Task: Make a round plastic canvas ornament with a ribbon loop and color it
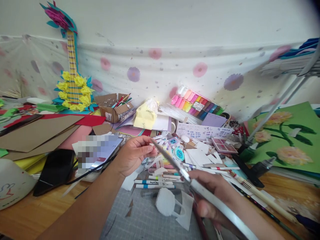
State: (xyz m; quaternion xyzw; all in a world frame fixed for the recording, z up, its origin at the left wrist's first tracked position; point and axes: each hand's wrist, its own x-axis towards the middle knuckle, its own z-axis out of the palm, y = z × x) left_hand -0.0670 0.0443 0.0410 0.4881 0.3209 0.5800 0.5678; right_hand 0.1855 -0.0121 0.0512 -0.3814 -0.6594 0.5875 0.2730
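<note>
Your left hand had its grip pinched together on a small pale piece, held up over the middle of the bench; the piece was too small and too covered by fingertips to identify; your right hand had its grip clamped on the scissors; their long axis ran from that grip forward and left, away from the bench's front edge, point just beside the left fingertips; so the piece lay off the right grip along the blade line, left hand the nearer; couldn't tell whether tip and piece touched, or whether the blades were parted.

Below, on the cutting mat at the bench's front edge, a white cup-shaped piece lay flat, its loop over a white paper scrap, right hand nearer; markers lay side by side just beyond.

Containers: cardboard box near the back edge, left of middle, flaps open, pencils leaning in it; colour tray right of that, tilted, rows of blocks, pinks left, blues and greens right; small palette toward the right edge, pinkish compartments; white vessel at the left edge, inside not visible.
</note>
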